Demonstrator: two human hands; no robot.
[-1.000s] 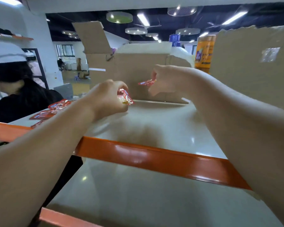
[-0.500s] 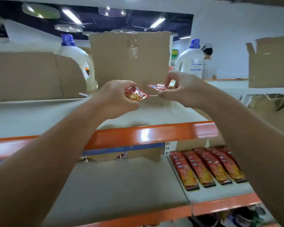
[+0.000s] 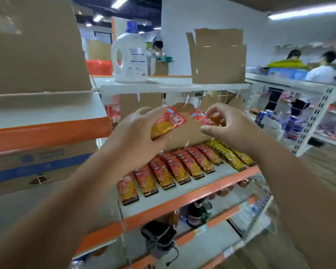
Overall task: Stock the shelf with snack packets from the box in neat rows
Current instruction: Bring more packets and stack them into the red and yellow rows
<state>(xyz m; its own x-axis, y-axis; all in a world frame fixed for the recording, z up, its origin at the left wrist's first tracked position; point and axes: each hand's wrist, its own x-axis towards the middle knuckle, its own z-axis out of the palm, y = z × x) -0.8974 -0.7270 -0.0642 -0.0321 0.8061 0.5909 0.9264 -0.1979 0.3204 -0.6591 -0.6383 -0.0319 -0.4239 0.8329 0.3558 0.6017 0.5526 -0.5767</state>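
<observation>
The left hand [image 3: 136, 131] and right hand [image 3: 227, 125] were bare, and so were both forearms [image 3: 66, 191], uncovered as far back as I could see. The right thumb's nail [image 3: 204, 130] was cut short.

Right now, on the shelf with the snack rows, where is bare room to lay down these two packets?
Bare board shows in the front strip between the packet rows and the orange lip, widest toward the right. The neighbouring shelf on the left, under the blue-striped box, also looks bare. The rows lie packed side by side.

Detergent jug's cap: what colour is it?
The cap is blue, seen in the head view.
</observation>
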